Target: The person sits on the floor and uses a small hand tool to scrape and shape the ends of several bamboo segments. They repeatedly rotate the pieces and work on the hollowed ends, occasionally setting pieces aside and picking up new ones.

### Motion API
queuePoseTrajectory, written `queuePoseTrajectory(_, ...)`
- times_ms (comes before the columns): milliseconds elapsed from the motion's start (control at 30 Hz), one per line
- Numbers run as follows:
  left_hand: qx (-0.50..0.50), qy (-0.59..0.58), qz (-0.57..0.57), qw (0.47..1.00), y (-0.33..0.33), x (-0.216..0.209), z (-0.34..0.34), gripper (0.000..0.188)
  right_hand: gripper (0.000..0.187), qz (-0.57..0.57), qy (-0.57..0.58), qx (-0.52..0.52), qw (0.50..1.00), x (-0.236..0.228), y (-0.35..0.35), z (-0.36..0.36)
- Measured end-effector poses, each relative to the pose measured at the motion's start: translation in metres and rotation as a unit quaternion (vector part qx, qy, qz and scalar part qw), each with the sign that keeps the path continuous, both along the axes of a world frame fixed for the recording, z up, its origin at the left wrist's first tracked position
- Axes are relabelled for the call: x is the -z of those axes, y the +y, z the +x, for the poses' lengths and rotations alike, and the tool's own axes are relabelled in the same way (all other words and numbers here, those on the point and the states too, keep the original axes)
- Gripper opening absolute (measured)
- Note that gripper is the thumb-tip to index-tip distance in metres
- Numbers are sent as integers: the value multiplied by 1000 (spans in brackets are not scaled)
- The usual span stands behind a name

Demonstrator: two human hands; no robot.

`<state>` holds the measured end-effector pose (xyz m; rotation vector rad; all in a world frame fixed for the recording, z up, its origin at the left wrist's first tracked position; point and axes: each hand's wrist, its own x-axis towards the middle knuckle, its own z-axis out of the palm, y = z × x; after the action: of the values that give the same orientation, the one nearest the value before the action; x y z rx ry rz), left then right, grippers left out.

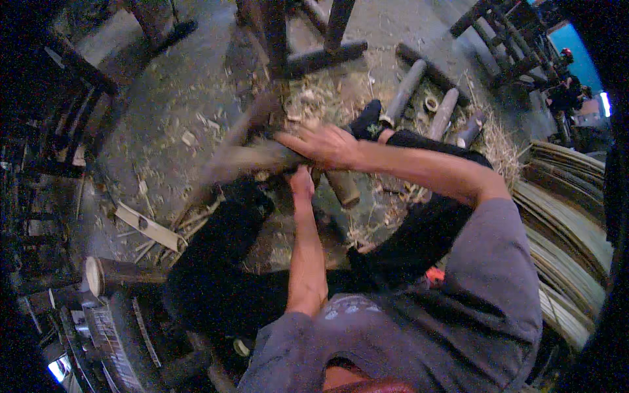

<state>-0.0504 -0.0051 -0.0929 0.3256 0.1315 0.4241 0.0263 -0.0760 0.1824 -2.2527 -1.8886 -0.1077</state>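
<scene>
A bamboo pole (246,158), smeared by motion, slants across the work spot in front of me. My right hand (325,145) reaches over from the right and lies across the pole's right end, fingers pointing left and bent over it. Just below, my left hand (301,182) is closed, its knuckles close under the pole; whatever it grips is hidden. Beside the left hand a short bamboo length (342,188) points toward me with its cut end showing. My dark-clothed legs are spread around the work, and a dark shoe (368,118) is by my right hand.
Cut bamboo lengths (403,92) and a bamboo ring (430,103) lie at far right. Bundled strips (563,216) are stacked on the right. A wooden stand (327,59) is ahead. Shavings (314,101) litter the floor. A split bamboo piece (151,226) and thick pole (124,276) lie left.
</scene>
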Motion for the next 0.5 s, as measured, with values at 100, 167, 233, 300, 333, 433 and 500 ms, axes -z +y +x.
queuePoseTrajectory(100,-33,229,334,914,-23,-1,3,55,81,-104,51,88,989,54,-44,7)
queuePoseTrajectory(167,-26,317,202,926,-17,6,-3,56,79,-19,143,118,983,37,-54,-7)
queuePoseTrajectory(233,-59,306,187,932,-7,-33,31,56,77,28,171,189,967,-1,-65,3)
queuePoseTrajectory(300,-115,279,324,897,-32,-75,33,57,74,-5,182,328,927,-22,-98,-7)
queuePoseTrajectory(333,-147,266,356,884,-34,-71,34,57,73,26,201,362,910,-33,-107,-5)
queuePoseTrajectory(433,-91,506,287,808,-32,-72,38,54,70,133,217,442,860,-35,-156,2)
queuePoseTrajectory(500,-145,286,230,919,-21,-52,38,56,68,224,177,450,846,-12,-181,4)
